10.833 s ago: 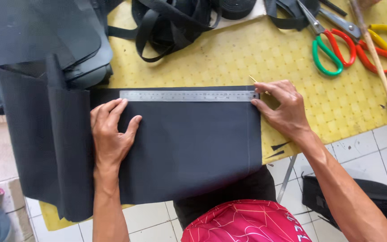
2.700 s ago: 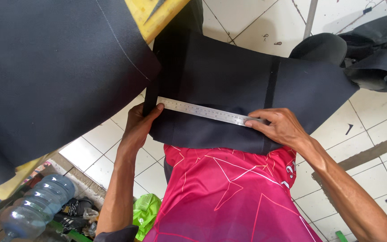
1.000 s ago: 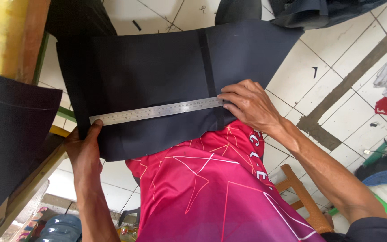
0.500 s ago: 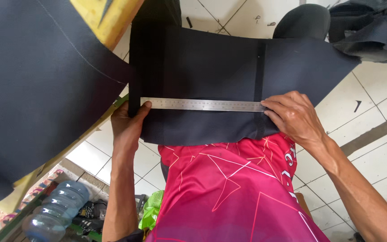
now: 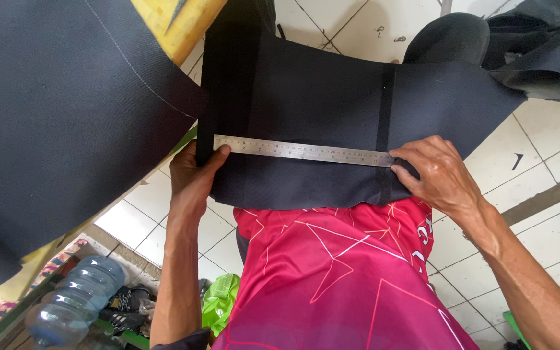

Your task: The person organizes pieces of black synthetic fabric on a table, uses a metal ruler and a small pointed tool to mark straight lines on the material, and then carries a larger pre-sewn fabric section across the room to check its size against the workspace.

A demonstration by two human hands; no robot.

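Steel ruler [image 5: 303, 150] lies across the dark fabric panel [image 5: 319, 110], long axis running hand to hand. Left hand [image 5: 192, 176] pinches ruler end and fabric edge together; right hand [image 5: 437, 174] is curled, clamping the other end at the vertical seam strip [image 5: 386, 104] — both equally near.

Your ruler [image 5: 303, 150] lies across the fabric panel [image 5: 319, 110] spread over your lap, left hand [image 5: 192, 178] pinning its left end, right hand [image 5: 439, 175] on the right end. Another big sheet [image 5: 59, 116] hangs off the desk [image 5: 176, 26] to your left, with a water bottle [image 5: 76, 301] on the floor below it.
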